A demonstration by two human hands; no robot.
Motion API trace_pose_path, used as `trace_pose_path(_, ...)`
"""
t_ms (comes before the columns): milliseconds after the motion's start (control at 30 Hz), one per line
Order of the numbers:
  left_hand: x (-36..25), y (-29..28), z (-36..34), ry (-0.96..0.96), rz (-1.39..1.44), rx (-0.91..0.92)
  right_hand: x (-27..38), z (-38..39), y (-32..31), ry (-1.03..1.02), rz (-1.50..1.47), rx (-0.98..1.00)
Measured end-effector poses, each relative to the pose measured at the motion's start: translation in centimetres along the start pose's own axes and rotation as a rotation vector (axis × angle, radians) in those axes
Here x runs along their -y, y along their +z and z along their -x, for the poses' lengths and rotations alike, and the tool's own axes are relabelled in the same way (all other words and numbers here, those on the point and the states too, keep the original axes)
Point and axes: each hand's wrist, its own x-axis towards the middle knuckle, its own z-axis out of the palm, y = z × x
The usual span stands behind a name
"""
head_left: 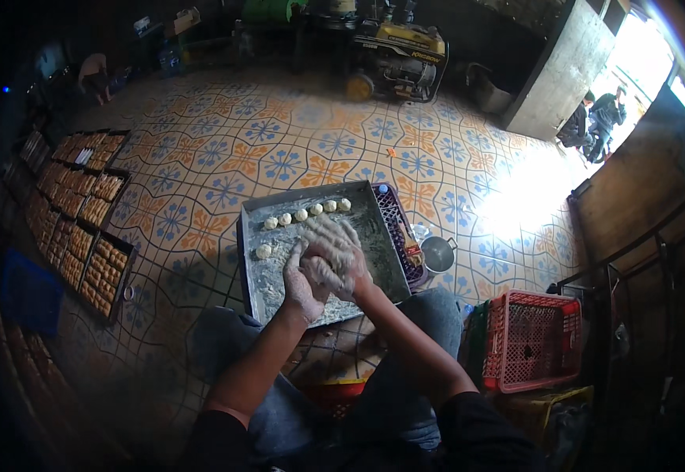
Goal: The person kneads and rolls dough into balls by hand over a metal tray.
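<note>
My two flour-coated hands are pressed together over a square metal tray (389,259) dusted with flour. My left hand (304,285) is cupped below, its fingers curled. Over it lies my right hand (342,256), slightly blurred by motion. Whatever is between the palms is hidden. Along the tray's far side runs a row of several small pale dough balls (301,215). One more dough ball (264,252) sits apart, nearer the tray's left wall.
A purple plastic crate (393,212) shows beyond the tray's right edge, with a metal pot (438,255) beside it. A red crate (533,342) stands at right. Pans of shaped dough pieces (105,271) cover the floor at left. A yellow generator (401,59) stands at the back.
</note>
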Motion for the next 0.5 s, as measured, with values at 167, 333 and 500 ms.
trace_pose_path(167, -0.4, 2.3, -1.8, 0.138, -0.237, -0.346, 3.4, 1.6, 3.0, 0.035, 0.004, -0.056)
trace_pose_path(333, 1.9, 3.6, -2.0, 0.247, -0.347, -0.651, -3.6, 1.4, 2.8, -0.187, 0.337, -0.137)
trace_pose_path(500, 1.4, 0.6, -1.3, 0.245, -0.27, -0.487, 2.2, 1.1, 2.5, 0.033, 0.052, -0.083)
